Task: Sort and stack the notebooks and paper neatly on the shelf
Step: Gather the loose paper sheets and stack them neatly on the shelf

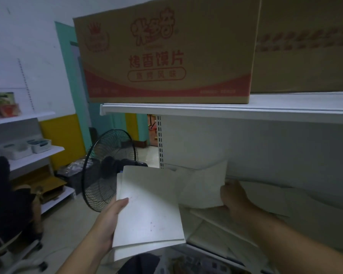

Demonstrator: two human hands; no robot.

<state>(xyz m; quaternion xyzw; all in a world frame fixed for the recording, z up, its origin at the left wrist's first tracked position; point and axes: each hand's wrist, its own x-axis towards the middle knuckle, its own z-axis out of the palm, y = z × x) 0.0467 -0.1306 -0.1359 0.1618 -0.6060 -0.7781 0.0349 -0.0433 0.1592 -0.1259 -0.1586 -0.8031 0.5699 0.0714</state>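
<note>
Stack of white sheets (pixel 149 210) rests in your left hand (pixel 109 220), thumb over the near edge, held clear of shelf (pixel 265 147), probably as collecting pile. Your right hand (pixel 234 196) pinches loose sheet (pixel 204 186) by its edge, raised above jumbled papers (pixel 285 204) on shelf. Dim light: can't tell notebooks from plain paper. Left fingers hidden under stack. Shelf front cut off.

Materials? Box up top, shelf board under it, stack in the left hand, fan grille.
Box: corrugated cardboard by the look, matte brown with red print, folded corner edges.
Shelf board: probably painted sheet metal, smooth white, thin rolled front lip.
Stack in the left hand: paper, matte white, thin stacked edges.
Sheet in the right hand: same.
Fan grille: likely coated wire, black thin spokes.
</note>
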